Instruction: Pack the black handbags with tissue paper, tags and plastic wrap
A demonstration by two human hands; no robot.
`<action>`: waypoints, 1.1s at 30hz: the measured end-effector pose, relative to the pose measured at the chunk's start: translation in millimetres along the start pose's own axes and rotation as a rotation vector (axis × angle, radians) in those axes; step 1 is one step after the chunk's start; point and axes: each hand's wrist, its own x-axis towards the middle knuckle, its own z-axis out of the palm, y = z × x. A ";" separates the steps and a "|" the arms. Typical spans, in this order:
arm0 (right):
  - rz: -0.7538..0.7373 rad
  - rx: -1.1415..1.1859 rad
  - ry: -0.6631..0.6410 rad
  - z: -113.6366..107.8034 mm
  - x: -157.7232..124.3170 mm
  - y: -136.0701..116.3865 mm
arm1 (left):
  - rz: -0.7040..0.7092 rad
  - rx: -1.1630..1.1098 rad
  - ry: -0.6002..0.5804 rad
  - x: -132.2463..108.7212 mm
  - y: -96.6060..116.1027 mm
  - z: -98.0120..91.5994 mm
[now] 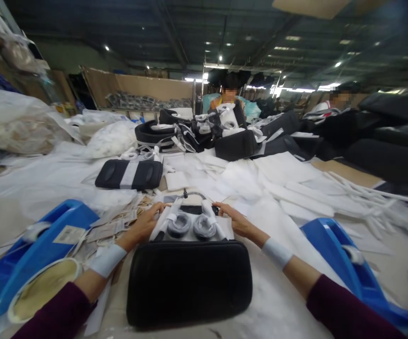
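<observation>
A black bag (pixel 189 281) lies flat on the white-covered table right in front of me. Just beyond its far edge sit its white top part and two grey wrapped handle coils (pixel 192 225). My left hand (pixel 146 221) grips the left side of that white part, fingers curled around it. My right hand (pixel 232 219) holds the right side the same way, fingers pinched on the white strap. Both wrists wear white bands over dark maroon sleeves.
Blue plastic tape dispensers lie at left (pixel 37 249) and right (pixel 345 254). Paper tags (pixel 114 223) are scattered by my left hand. Another black and white bag (pixel 129 174) lies farther back, with several more bags (pixel 232 141) and white sheets (pixel 281 188). Two people sit at the far side.
</observation>
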 end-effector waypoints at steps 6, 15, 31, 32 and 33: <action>-0.003 -0.080 0.117 9.0 11.1 7.6 | -0.021 0.080 0.091 -0.8 8.5 7.2; -0.003 -0.181 0.180 20.7 10.0 18.3 | 0.054 0.225 0.198 -1.3 12.1 4.3; -0.016 -0.154 0.255 13.1 9.1 4.2 | -0.535 -0.786 -0.001 -22.5 38.4 5.4; 0.030 -0.146 0.300 9.3 7.3 -1.0 | -0.528 -0.798 0.006 -23.5 36.6 5.8; 0.106 -0.114 0.360 5.1 4.5 -7.6 | -0.523 -0.807 0.012 -24.8 35.7 5.8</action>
